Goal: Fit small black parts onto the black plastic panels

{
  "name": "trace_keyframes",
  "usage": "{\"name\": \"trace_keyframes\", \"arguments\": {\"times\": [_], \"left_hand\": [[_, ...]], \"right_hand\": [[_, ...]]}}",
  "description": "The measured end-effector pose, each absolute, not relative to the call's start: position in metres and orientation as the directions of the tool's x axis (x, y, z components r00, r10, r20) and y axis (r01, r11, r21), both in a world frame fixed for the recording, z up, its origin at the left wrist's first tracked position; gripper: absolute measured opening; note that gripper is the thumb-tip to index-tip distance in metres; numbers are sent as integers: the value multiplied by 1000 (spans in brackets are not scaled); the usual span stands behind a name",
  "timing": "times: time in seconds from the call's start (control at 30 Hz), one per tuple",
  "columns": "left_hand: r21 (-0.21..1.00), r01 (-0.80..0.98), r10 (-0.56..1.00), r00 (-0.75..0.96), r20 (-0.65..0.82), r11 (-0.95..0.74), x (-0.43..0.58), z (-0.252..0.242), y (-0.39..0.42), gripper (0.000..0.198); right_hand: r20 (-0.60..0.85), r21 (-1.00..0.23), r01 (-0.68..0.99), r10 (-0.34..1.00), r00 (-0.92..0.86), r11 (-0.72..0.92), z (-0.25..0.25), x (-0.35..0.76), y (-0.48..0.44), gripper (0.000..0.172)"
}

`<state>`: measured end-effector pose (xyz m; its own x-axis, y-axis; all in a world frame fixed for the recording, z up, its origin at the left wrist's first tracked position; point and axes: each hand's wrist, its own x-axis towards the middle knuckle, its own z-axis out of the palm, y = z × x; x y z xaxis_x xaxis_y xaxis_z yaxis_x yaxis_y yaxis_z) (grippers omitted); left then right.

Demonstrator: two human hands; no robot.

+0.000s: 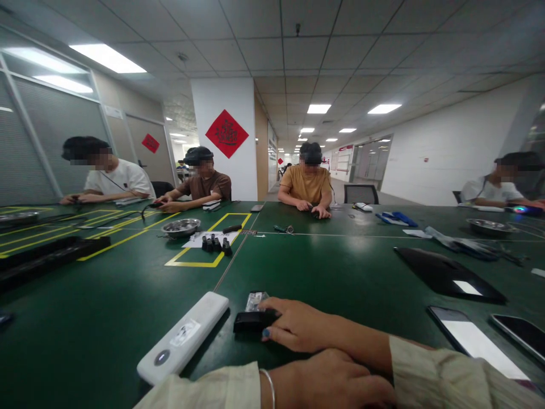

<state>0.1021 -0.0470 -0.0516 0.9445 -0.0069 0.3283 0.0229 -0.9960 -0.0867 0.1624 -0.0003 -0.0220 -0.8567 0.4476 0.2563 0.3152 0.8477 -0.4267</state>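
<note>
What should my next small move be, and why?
I'd probably bring your bare left hand forward to steady the small black rectangular block: your bare right hand has its fingers at it, close to a small clear plastic packet, while the left lies beside the right forearm.

Left sleeve [213,387]: cream, loose, creased cloth | left hand [336,378]: slim silver-toned bangle [269,386] at the wrist | right sleeve [443,366]: same cream fabric (also rumpled) | right hand [300,324]: thumbnail [266,333] a deep blue
</note>
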Motion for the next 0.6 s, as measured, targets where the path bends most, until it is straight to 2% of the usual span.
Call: {"name": "trace_keyframes", "arguments": {"times": [0.07, 0.17, 0.27, 0.33, 0.47, 0.6], "left_hand": [[-56, 51, 31, 949, 314, -997, 102, -51, -48, 24], [-67, 53, 33, 961, 275, -996, 101, -48, -49, 24], [-67, 46, 30, 974, 225, -997, 99, -43, -50, 23], [-50, 37, 26, 979, 201, -998, 99, -41, -49, 24], [-36, 13, 6, 982, 191, -999, 98, -41, -48, 25], [-63, 11, -3, 976, 218, -998, 98, -42, -49, 27]], "right_hand": [[287, -388, 342, 465, -838, 856, -15, 171, 6, 34], [347, -287, 580, 647, -678, 762, -4, 209, 37, 32], [374, -163, 863, 839, -394, 478, 3, 278, 81, 35], [372, -92, 970, 911, -177, 226, 4, 333, 103, 41], [345, 61, 984, 929, 138, -169, -7, 434, 108, 44], [291, 29, 917, 881, 373, -398, -37, 507, 88, 56]]}}
